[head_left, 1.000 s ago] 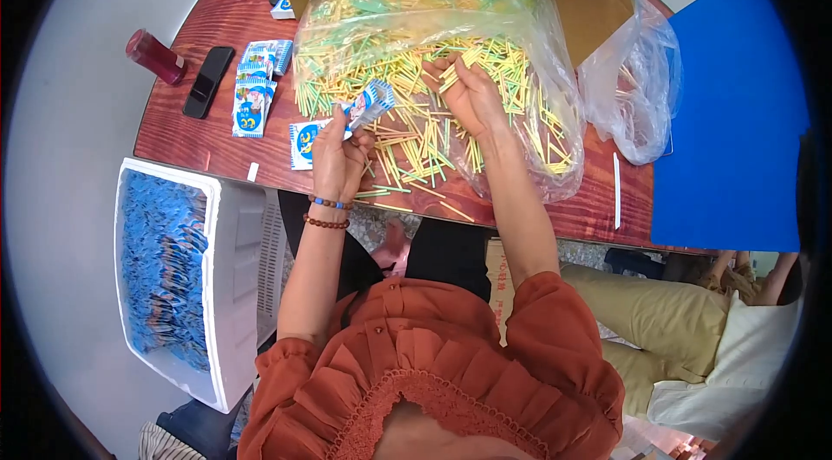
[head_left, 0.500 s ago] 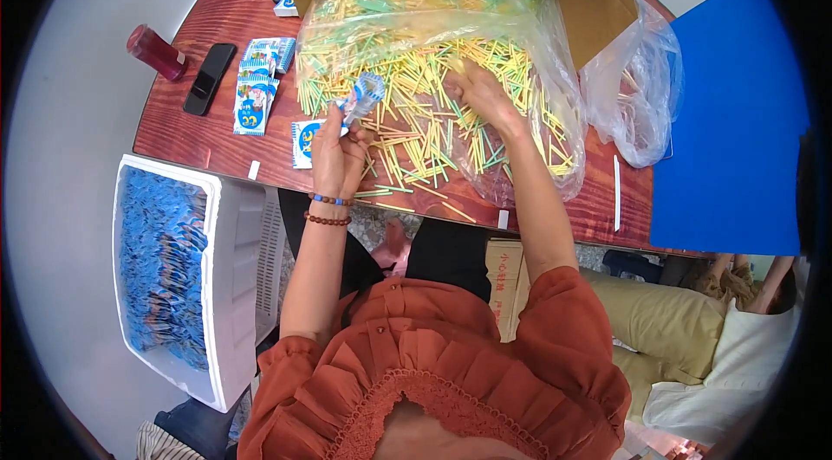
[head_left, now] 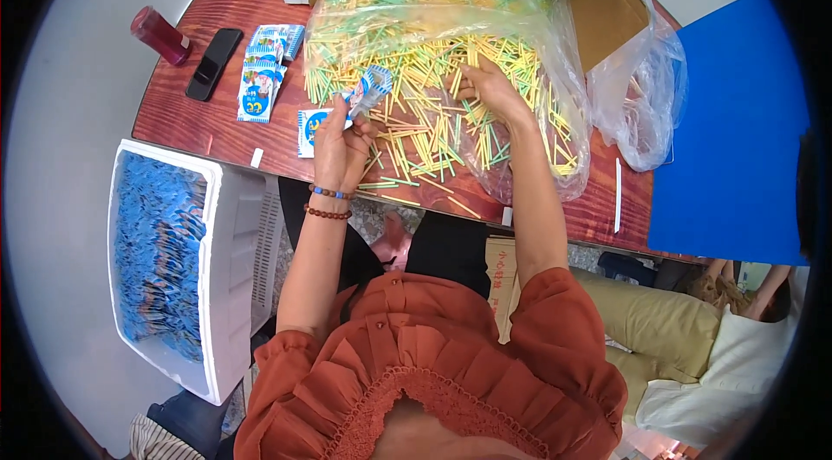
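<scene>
My left hand (head_left: 343,146) is closed round a small blue-and-white packet (head_left: 369,89) whose clear upper end points away from me. Beside that hand, another blue-and-white packet (head_left: 307,132) lies flat on the table, partly covered by my fingers. My right hand (head_left: 496,94) is at the heap of thin yellow, green and orange sticks (head_left: 414,141), its fingers pinched together. A few yellow sticks seem to be between the fingertips, though the fingers partly hide them. The heap spills toward me from a large clear plastic bag (head_left: 416,20).
A brown carton (head_left: 607,18) stands behind the bag. At left are more packets (head_left: 258,89), a phone (head_left: 214,64) and a red-capped jar (head_left: 162,35). A white foam box (head_left: 212,287) of blue packets stands below. To the right are a crumpled bag (head_left: 637,105) and a blue board (head_left: 728,131).
My right hand has drawn slightly right and toward me, and its fingers now show more clearly at the sticks. My left hand still holds the packet; the whole view has shifted a little.
</scene>
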Available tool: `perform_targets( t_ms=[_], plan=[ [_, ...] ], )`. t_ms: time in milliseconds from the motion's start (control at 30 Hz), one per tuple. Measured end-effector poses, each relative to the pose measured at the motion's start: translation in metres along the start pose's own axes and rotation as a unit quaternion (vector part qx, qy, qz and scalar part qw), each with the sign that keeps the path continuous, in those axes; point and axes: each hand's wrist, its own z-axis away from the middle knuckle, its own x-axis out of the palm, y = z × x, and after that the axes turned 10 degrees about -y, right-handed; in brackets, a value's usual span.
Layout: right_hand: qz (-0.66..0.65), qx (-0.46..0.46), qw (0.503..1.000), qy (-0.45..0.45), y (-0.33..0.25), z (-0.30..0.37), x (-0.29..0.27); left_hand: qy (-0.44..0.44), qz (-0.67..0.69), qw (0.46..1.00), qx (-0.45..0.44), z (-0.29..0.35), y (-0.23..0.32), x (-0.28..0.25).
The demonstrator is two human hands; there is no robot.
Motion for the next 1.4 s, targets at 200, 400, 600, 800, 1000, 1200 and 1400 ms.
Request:
perform_targets(
  t_ms=[200, 400, 600, 800, 1000, 1200, 1400],
  plan=[
    [-0.364, -0.102, 0.911, -0.164, 0.004, 0.019, 0.033, 0.012, -0.006, 1.0, 0.006, -0.009, -0.007, 0.026],
    [-0.378, -0.031, 0.883, -0.275, -0.015, 0.044, 0.072, -0.05, -0.148, 0.987, 0.042, -0.039, -0.006, 0.064],
    [-0.36, -0.016, 0.883, -0.302, -0.013, 0.04, 0.075, 0.001, -0.224, 0.975, -0.017, -0.04, -0.001, 0.064],
    [-0.488, -0.272, 0.829, -0.04, -0.036, 0.051, 0.105, -0.026, 0.019, 0.998, 0.052, -0.028, -0.012, 0.041],
    [-0.278, -0.46, 0.832, 0.14, -0.096, 0.056, 0.1, -0.029, -0.024, 0.995, 0.095, -0.011, -0.014, 0.045],
    [-0.213, -0.464, 0.84, 0.183, -0.101, 0.047, 0.135, -0.039, -0.046, 0.99, 0.128, -0.005, -0.015, 0.057],
    [-0.153, -0.444, 0.856, 0.216, -0.088, 0.04, 0.153, -0.025, -0.034, 0.987, 0.153, -0.006, -0.018, 0.055]
  ],
)
